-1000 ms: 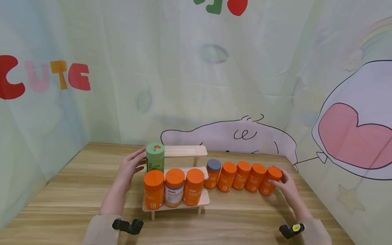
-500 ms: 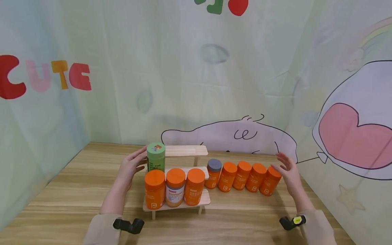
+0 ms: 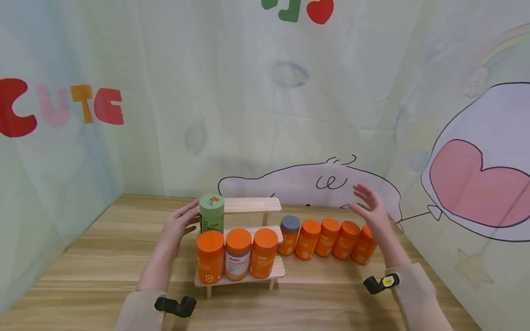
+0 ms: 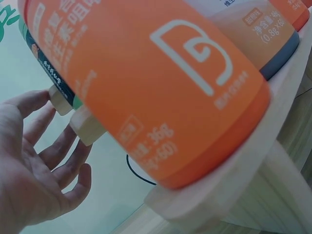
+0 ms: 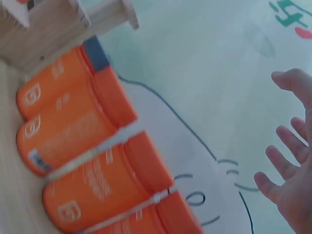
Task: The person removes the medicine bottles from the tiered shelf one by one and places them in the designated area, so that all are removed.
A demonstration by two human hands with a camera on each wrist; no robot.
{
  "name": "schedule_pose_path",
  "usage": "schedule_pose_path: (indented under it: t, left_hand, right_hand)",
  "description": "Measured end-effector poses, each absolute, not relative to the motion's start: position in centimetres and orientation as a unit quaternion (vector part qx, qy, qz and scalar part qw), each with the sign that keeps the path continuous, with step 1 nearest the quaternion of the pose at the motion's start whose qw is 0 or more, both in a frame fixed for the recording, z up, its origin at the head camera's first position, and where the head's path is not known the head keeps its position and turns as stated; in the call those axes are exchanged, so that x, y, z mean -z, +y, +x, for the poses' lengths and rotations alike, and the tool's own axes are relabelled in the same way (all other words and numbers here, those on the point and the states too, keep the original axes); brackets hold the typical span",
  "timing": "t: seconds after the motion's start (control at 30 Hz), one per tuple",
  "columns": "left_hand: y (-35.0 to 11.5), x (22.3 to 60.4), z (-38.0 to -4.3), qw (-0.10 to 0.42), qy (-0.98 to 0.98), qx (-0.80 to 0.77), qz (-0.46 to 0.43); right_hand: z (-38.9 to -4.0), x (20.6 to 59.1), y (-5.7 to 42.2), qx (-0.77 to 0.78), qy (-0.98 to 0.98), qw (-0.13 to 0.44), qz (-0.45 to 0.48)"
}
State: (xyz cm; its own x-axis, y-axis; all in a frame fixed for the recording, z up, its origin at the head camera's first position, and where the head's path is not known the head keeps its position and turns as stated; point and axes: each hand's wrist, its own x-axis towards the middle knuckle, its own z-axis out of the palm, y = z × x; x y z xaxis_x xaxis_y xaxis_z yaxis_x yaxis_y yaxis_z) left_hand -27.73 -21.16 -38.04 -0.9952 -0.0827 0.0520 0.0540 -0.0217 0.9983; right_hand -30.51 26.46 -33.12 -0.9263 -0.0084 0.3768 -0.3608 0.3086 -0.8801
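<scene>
A small tiered wooden rack carries a green-capped jar on a rear tier. On its front tier stand two orange jars with a white-labelled, orange-capped jar between them. My left hand is at the rack's left side by the green jar, fingers loosely bent. In the left wrist view, a fingertip meets a wooden tier end; contact with the green jar cannot be made out. My right hand hovers, fingers spread and holding nothing, above the right end of a row of several orange jars.
The leftmost jar in that row has a grey-blue cap and stands close to the rack. The row's jars are near one another. A printed curtain hangs behind the wood-grain table.
My right hand has let go of the rightmost orange jar, then risen and moved left above the row. The left hand stays by the rack.
</scene>
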Motion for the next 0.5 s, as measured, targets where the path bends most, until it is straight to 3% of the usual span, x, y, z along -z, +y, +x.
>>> schedule_pose_path:
  t: [0.5]
  left_hand:
    - [-21.2, 38.1, -27.8, 0.045, -0.702, 0.711, 0.015]
  right_hand:
    - [-30.8, 29.8, 19.1, -0.613, -0.756, 0.143, 0.179]
